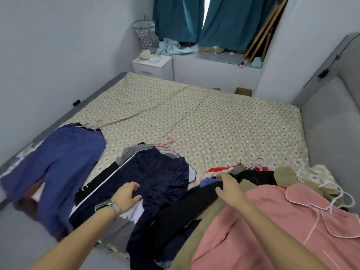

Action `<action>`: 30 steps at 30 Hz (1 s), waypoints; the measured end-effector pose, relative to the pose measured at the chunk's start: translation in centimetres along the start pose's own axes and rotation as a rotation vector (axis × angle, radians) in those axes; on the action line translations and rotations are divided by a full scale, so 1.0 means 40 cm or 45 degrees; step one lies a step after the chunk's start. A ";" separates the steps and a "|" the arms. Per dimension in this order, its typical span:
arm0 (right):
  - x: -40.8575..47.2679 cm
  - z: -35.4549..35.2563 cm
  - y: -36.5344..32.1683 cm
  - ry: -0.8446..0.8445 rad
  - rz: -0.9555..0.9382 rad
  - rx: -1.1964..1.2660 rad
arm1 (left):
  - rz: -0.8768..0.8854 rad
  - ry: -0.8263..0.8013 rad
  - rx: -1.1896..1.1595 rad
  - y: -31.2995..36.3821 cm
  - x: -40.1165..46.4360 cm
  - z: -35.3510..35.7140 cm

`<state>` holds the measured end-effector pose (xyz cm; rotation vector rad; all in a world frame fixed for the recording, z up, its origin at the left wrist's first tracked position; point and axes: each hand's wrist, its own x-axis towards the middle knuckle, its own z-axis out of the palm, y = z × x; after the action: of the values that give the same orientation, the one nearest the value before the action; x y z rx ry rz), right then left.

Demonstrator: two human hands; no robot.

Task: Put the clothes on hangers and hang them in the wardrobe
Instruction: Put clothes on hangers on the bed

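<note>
Head view looks down over a bed (204, 117) with a patterned sheet, and pretty much all the clothes are bunched along its near edge, so that's where the action is. Right hand (230, 189) is the one actually on something: its fingers are curled over the top end of a black garment (187, 209), thumb tucked on the near side, so it looks like a pinch-grip on the fabric. That black piece runs long from the hand down and left toward the near edge, lying between the navy trousers (155, 178) and the pink pajama top (272, 230). Left hand (127, 194), with a watch (109, 205) on the wrist, hovers over or just touches the navy trousers with fingers loosely spread and bent; can't tell if it's really pressing down. Blue trousers (58, 164) sit over by the near-left corner, well apart from both hands. Hangers: a pink hanger (165, 146) pokes out just beyond the navy pile, a white hanger (335, 193) is already in the pink top near the right edge. My guess is the black piece comes up next, pulled along its length by the right hand. No wardrobe in sight.
</note>
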<state>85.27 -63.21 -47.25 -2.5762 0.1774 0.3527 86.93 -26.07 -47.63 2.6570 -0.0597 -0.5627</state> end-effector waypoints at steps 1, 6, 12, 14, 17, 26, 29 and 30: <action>0.010 0.040 -0.063 -0.037 0.009 0.007 | -0.030 0.020 -0.008 -0.077 -0.019 -0.036; 0.068 0.210 -0.353 -0.219 -0.019 -0.095 | -0.171 0.120 -0.009 -0.408 -0.095 -0.189; 0.110 0.289 -0.484 -0.322 0.004 -0.239 | -0.158 0.133 -0.085 -0.519 -0.055 -0.246; 0.129 0.292 -0.481 -0.328 0.045 -0.250 | -0.136 0.126 -0.157 -0.512 -0.023 -0.236; 0.166 0.291 -0.461 -0.335 0.103 -0.222 | -0.094 0.060 -0.192 -0.478 0.037 -0.214; 0.355 0.345 -0.421 -0.490 0.227 -0.206 | -0.078 -0.024 -0.128 -0.437 0.263 -0.214; 0.420 0.374 -0.408 -0.512 0.256 -0.196 | -0.068 -0.058 -0.080 -0.457 0.359 -0.213; 0.442 0.385 -0.395 -0.519 0.277 -0.198 | -0.063 -0.088 -0.052 -0.462 0.393 -0.207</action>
<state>101.97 -42.71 -57.29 -2.5736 0.2903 0.9945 103.82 -7.96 -54.31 2.6056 -0.0032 -0.6651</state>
